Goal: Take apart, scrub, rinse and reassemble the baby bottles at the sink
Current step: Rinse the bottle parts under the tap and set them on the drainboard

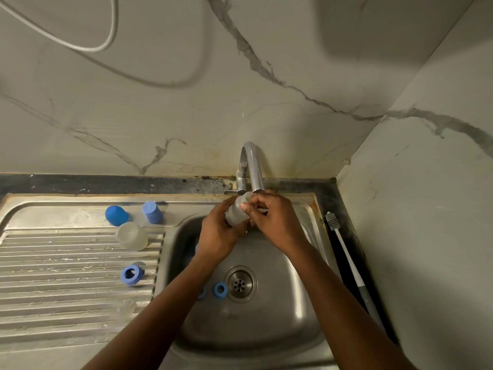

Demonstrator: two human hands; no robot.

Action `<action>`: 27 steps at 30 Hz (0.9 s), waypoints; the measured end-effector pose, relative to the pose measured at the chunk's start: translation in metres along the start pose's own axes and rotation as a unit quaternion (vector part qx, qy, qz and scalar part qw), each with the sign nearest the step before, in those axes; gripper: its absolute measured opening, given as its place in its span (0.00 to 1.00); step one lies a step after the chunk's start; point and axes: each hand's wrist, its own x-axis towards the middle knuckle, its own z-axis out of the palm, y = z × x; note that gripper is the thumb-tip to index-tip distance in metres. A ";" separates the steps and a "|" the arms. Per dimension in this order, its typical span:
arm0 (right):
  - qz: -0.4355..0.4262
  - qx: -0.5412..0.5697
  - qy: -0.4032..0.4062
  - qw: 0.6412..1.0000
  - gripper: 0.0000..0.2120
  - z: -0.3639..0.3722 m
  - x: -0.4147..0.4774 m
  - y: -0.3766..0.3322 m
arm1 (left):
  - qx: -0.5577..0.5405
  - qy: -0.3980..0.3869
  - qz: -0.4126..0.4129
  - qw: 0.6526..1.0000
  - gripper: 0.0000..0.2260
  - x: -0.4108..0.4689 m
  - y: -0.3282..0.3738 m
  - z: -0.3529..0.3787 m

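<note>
Surroundings: stainless steel sink set in dark speckled counter, marble-pattern wall behind, grey cable looped on it.
Tap: curved chrome tap at the back rim, spout mouth just above the hands.
Drainboard: ridged steel drainboard left of the basin, wet.
Drainboard items: blue dome cap and blue cylindrical cap near each other on the flat strip at the back; clear upturned bottle piece just in front of them; blue screw ring on the ridges near the basin edge, a grey bit behind it, cannot tell what.
Basin: round metal drain strainer mid-floor; small blue ring just left of it.
Blocking: left forearm crosses the basin and covers most of a second blue piece beside that ring; another blue scrap shows at the left wrist, too hidden to name.
Right side: white-handled bottle brush lies on the counter strip right of the sink, bristle head toward the wall.
Bottle: translucent plastic baby bottle, tilted, upper end close under the spout, over the back of the basin.
Left hand: wraps the bottle body from below and left.
Right hand: fingers curled onto the bottle's upper part, touching the left hand's fingers.
Water flow: cannot tell.
</note>
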 end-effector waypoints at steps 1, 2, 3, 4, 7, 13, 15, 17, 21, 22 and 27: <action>0.003 -0.003 0.004 1.000 0.10 -0.001 0.000 0.000 | -0.008 0.000 -0.005 1.000 0.29 0.002 0.001 -0.001; 0.014 0.000 0.010 1.000 0.12 -0.002 0.000 0.001 | -0.008 -0.004 -0.004 1.000 0.29 0.003 0.002 -0.002; 0.032 0.011 0.016 0.999 0.13 -0.003 -0.001 0.001 | -0.004 -0.013 -0.001 1.000 0.28 0.004 0.002 -0.003; 0.050 0.026 0.022 0.998 0.14 -0.004 -0.002 0.002 | -0.003 -0.023 0.001 1.000 0.28 0.005 0.004 -0.004; 0.083 0.048 0.021 0.995 0.16 -0.003 -0.003 0.005 | -0.016 -0.033 0.005 0.999 0.25 0.005 0.007 -0.010; 0.094 0.102 -0.053 0.989 0.13 0.000 -0.001 0.007 | -0.078 -0.058 0.000 0.995 0.18 0.004 0.008 -0.020; 0.089 0.072 -0.053 0.992 0.15 -0.002 -0.001 0.007 | -0.082 -0.070 -0.004 0.994 0.18 0.005 0.008 -0.022; 0.068 0.017 -0.054 0.996 0.16 -0.004 0.000 0.007 | -0.087 -0.078 -0.007 0.993 0.19 0.005 0.006 -0.024; 0.042 0.031 -0.045 0.998 0.08 -0.003 0.003 0.006 | -0.106 -0.080 -0.009 0.991 0.21 0.001 0.003 -0.024; 0.047 0.058 -0.041 0.996 0.07 -0.001 0.003 0.006 | -0.112 -0.078 -0.010 0.991 0.20 0.000 0.003 -0.022; 0.107 0.164 -0.036 0.980 0.11 0.003 0.000 0.007 | -0.109 -0.071 -0.022 0.991 0.18 -0.001 0.005 -0.016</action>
